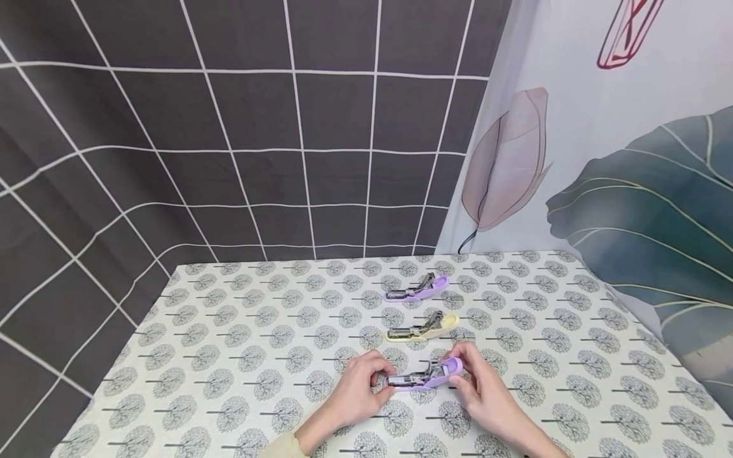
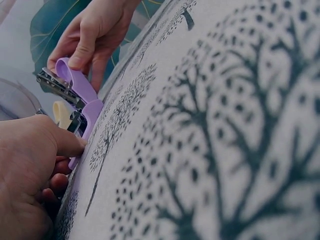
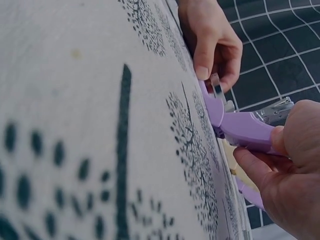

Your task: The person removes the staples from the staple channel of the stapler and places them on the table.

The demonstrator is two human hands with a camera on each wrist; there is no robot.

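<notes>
On the patterned tablecloth, between both hands, lies a purple stapler (image 1: 436,381) with its metal parts exposed and its purple top cover swung back to the right. My left hand (image 1: 356,391) pinches the stapler's left end between thumb and fingers. At the other end, my right hand (image 1: 488,395) grips the raised purple cover, thumb on the near side. The right wrist view shows the cover (image 3: 245,131) between the right thumb and fingers. In the left wrist view, the left hand (image 2: 30,165) hides part of the stapler's end.
Behind the held stapler lies a pale yellow stapler (image 1: 443,326), also opened out. Farther back is another purple stapler (image 1: 433,289) in the same state. The tree-print tablecloth (image 1: 229,356) reaches back to a dark grid curtain (image 1: 332,178) and a leaf-print curtain (image 1: 647,242).
</notes>
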